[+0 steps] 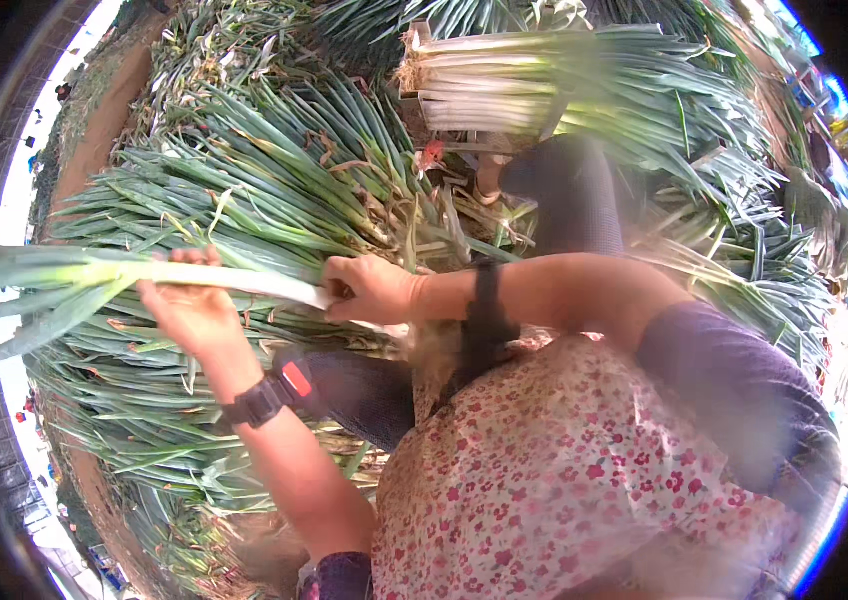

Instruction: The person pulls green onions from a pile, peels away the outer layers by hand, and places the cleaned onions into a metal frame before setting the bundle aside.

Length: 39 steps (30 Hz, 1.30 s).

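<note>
A long green onion (262, 284) lies across both my hands, its green leaves to the left and its white shank to the right. My left hand (194, 305) is palm up, with the thumb and fingers around the stalk where the leaves begin to fan out. At the root end, my right hand (374, 290) is closed in a pinch on the white tip; the roots themselves are hidden by the fingers. Beneath both hands spreads a thick pile of green onions (244, 190), their leaves pointing mostly left.
Beyond my right arm stands a holder (441, 112) filled with white-stemmed onions (504, 80) in even rows, leaves to the right. More loose onions (744, 260) lie at the right. My knees are bent between the piles. Bare soil (94, 150) runs along the left.
</note>
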{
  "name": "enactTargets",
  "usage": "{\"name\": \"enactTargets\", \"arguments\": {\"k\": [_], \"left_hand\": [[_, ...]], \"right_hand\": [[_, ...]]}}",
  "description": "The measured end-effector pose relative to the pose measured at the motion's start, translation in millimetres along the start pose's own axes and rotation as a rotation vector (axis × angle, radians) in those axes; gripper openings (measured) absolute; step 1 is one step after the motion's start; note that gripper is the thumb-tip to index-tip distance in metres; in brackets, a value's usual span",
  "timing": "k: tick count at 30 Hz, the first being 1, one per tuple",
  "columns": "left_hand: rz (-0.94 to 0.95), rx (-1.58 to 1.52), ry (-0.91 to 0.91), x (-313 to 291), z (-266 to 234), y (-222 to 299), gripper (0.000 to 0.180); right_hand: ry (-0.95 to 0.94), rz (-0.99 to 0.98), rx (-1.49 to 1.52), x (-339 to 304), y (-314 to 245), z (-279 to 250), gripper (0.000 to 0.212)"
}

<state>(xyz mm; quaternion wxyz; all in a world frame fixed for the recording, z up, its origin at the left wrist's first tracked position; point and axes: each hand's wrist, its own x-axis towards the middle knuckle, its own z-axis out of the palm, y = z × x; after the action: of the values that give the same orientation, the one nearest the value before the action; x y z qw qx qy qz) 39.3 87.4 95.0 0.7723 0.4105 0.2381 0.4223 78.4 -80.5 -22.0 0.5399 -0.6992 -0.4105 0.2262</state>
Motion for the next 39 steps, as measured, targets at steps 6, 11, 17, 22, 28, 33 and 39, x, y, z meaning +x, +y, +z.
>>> {"name": "enactTargets", "arguments": {"k": [6, 11, 17, 22, 28, 33, 39], "left_hand": [[-0.080, 0.048, -0.270, 1, -57, -40, 0.045], [0.012, 0.052, -0.216, -4, -38, -46, 0.043], [-0.028, 0.031, -0.297, -7, -31, -43, 0.046], [-0.029, -0.013, -0.359, -20, -24, -51, 0.044], [-0.054, 0.026, -0.340, -22, -23, -56, 0.043], [-0.040, 0.029, -0.311, -21, -22, -59, 0.043], [-0.039, 0.060, -0.306, -21, -19, -63, 0.042]], "right_hand": [[-0.053, 0.104, -0.042, -20, 2, -9, 0.029], [-0.123, 0.101, -0.042, -25, 1, -14, 0.027], [0.072, -0.079, 0.006, 5, -5, -20, 0.028], [0.008, -0.113, 0.009, 18, -15, -15, 0.024], [0.002, -0.156, -0.019, 14, -13, -13, 0.021], [0.067, -0.038, 0.073, 13, -15, -15, 0.022], [-0.115, -0.020, -0.057, 17, -14, -23, 0.023]]}}
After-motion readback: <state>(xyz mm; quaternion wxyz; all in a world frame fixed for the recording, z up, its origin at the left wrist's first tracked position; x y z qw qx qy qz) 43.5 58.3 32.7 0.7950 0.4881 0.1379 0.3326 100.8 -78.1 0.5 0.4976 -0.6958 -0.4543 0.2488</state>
